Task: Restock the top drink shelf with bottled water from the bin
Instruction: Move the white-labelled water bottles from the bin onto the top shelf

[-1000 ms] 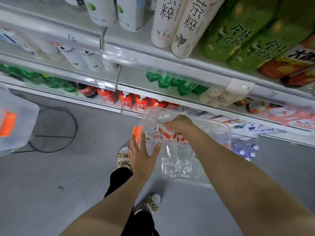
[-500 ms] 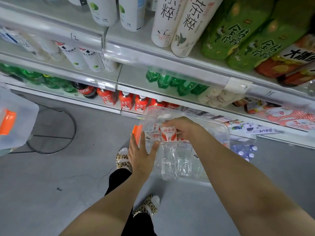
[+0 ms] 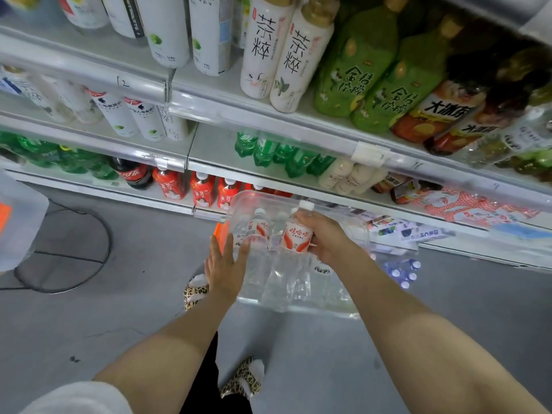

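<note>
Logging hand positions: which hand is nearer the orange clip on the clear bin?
Left. The left hand lies open right beside the orange clip, at the side of the clear bin. The right hand is farther off, above the bin, gripping a water bottle.

Water bottle [image 3: 298,237] gripped in my right hand [image 3: 328,243]: the red-and-white label reads 娃哈哈. Upper shelf: two white tea bottles [image 3: 261,49], each marked 茶粹 vertically; two green bottles [image 3: 352,73] marked 金桔柠檬; the orange-labelled bottle [image 3: 439,115] beside them begins 大冰, remainder unclear. Shelf rail [image 3: 89,71] carries a handwritten 12; the cola bottle [image 3: 134,174] lower down shows 可 in white, rest illegible.
</note>
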`<state>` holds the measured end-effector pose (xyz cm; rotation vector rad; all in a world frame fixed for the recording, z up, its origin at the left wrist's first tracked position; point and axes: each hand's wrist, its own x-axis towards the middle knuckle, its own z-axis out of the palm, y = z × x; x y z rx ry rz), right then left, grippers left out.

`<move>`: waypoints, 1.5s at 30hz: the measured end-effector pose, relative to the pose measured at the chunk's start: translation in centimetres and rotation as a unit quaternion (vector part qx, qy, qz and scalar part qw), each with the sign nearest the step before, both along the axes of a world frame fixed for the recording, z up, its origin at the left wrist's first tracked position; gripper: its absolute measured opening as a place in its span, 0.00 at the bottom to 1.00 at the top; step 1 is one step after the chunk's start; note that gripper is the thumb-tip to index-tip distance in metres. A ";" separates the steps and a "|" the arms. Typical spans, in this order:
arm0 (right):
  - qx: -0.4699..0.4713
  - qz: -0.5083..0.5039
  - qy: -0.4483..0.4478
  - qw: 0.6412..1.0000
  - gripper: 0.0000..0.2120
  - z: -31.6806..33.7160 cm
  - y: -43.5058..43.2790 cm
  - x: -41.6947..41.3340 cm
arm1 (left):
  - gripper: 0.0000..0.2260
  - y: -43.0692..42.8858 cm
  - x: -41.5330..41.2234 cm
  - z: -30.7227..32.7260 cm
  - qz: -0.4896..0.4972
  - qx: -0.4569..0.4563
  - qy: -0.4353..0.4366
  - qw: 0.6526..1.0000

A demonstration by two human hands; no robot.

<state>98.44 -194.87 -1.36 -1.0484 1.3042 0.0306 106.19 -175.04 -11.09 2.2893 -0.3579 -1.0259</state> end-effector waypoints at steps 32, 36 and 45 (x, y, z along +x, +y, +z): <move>-0.395 0.086 -0.372 0.836 0.12 62.8 3.9 5.4 | 0.37 -2.8 5.8 57.1 -0.004 -0.601 -0.121 0.790; -0.415 0.087 -0.390 0.817 0.12 67.6 4.2 8.8 | 0.35 -3.8 8.4 60.4 -0.037 -0.613 -0.153 0.774; -0.453 0.065 -0.419 0.784 0.16 72.6 3.6 19.3 | 0.30 -6.4 17.8 64.9 -0.075 -0.584 -0.202 0.783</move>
